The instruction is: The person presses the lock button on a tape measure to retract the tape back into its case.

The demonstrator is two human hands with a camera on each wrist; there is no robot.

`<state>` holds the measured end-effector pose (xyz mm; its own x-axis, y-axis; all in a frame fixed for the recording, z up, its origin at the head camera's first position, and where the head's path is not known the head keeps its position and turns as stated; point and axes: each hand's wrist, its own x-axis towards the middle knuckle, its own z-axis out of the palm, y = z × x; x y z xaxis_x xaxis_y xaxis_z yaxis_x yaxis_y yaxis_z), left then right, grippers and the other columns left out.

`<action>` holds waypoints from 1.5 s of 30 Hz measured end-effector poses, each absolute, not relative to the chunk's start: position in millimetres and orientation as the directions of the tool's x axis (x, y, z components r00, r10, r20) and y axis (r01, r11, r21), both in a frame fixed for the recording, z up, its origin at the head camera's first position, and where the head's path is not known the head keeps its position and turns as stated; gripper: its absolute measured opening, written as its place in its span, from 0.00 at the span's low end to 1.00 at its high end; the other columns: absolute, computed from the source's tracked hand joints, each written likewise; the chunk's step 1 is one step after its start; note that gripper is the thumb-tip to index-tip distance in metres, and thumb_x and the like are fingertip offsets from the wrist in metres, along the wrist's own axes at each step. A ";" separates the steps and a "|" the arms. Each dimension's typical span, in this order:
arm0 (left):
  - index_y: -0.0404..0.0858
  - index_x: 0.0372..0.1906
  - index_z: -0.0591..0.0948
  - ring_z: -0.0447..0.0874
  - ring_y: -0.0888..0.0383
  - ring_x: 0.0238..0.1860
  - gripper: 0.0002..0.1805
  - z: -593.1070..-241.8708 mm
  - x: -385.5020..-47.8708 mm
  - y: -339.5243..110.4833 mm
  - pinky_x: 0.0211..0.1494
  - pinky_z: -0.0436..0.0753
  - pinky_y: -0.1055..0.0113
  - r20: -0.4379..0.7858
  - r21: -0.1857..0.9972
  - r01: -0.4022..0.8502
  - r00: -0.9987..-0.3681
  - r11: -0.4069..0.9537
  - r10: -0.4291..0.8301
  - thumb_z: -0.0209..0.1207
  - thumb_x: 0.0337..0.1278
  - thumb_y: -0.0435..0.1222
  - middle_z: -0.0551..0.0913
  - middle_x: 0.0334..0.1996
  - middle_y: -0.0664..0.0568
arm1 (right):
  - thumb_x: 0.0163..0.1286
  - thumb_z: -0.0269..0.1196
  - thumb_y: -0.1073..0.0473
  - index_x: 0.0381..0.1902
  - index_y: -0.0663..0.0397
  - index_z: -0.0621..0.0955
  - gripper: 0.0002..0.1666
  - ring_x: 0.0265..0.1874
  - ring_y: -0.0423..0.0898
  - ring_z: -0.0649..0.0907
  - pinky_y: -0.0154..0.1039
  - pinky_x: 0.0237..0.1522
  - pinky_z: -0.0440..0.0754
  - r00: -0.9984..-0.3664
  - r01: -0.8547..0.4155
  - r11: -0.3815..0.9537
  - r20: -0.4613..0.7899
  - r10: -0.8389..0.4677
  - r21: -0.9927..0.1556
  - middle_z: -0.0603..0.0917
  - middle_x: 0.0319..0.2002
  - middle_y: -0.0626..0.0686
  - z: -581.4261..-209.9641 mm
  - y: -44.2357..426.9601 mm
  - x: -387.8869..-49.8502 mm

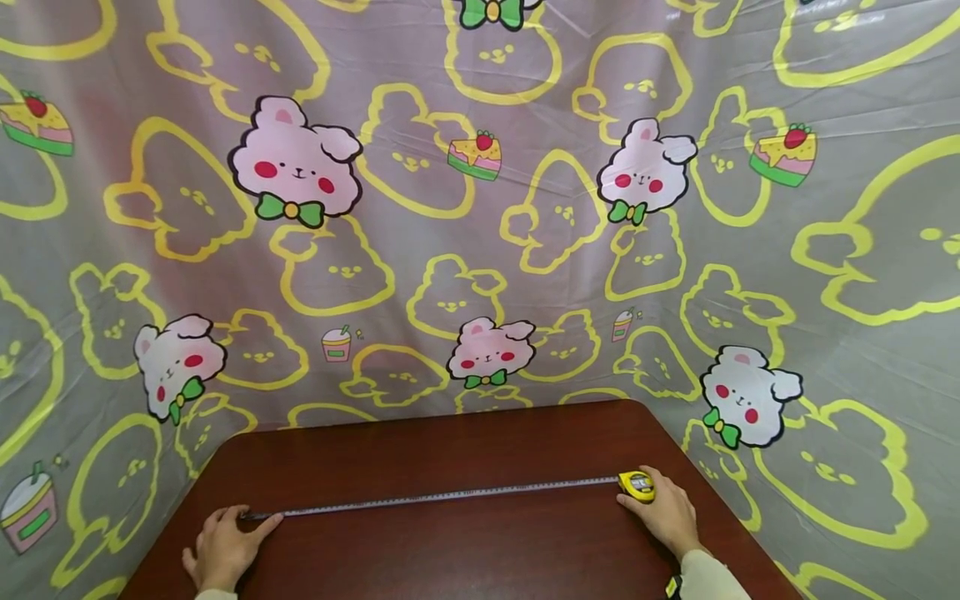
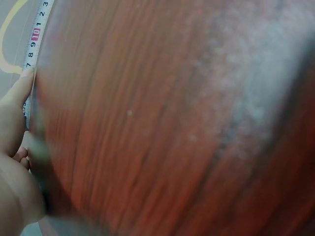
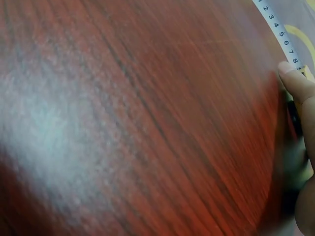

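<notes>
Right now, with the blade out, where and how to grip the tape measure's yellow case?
Probably the body of the yellow case, reaching in from the near right and pinching its near and far edges. It is compact and rounded, and the blade leaves its left side, so that side is best kept free. The right hand holds it from the near right.

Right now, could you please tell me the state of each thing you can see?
Right hand: holding the tape measure case
Left hand: touching the measuring blade near its free end
Tape measure case: held
Measuring blade: pulled out, straight between the hands
Brown tabletop: glossy, reflecting light
Rabbit-print curtain: hanging, wrinkled
</notes>
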<state>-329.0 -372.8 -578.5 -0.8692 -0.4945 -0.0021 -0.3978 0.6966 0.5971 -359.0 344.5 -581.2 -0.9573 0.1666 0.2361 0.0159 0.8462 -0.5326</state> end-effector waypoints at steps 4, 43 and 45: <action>0.28 0.61 0.74 0.63 0.20 0.61 0.58 -576.8 -327.5 -372.1 0.66 0.45 0.24 0.042 0.611 -0.373 -0.865 0.698 -0.500 0.67 0.42 0.75 0.63 0.66 0.22 | 0.61 0.75 0.36 0.69 0.61 0.72 0.50 0.55 0.70 0.77 0.69 0.49 0.70 -0.957 0.025 0.849 0.234 0.173 -0.528 0.77 0.61 0.71 -578.7 342.7 -361.5; 0.24 0.52 0.75 0.74 0.28 0.55 0.40 -524.8 -323.1 -389.5 0.57 0.70 0.35 0.245 0.701 -0.116 -0.888 0.704 -0.390 0.73 0.56 0.56 0.76 0.53 0.25 | 0.63 0.76 0.44 0.69 0.68 0.72 0.47 0.51 0.65 0.79 0.61 0.51 0.76 -0.938 -0.116 0.815 0.334 0.098 -0.568 0.77 0.60 0.72 -532.6 351.0 -363.1; 0.24 0.52 0.74 0.73 0.29 0.55 0.39 -520.7 -322.3 -389.8 0.56 0.70 0.34 0.241 0.710 -0.110 -0.890 0.696 -0.386 0.72 0.57 0.56 0.76 0.53 0.25 | 0.63 0.76 0.43 0.69 0.68 0.72 0.47 0.52 0.65 0.78 0.62 0.51 0.76 -0.938 -0.122 0.812 0.334 0.093 -0.570 0.77 0.60 0.72 -528.1 352.3 -362.6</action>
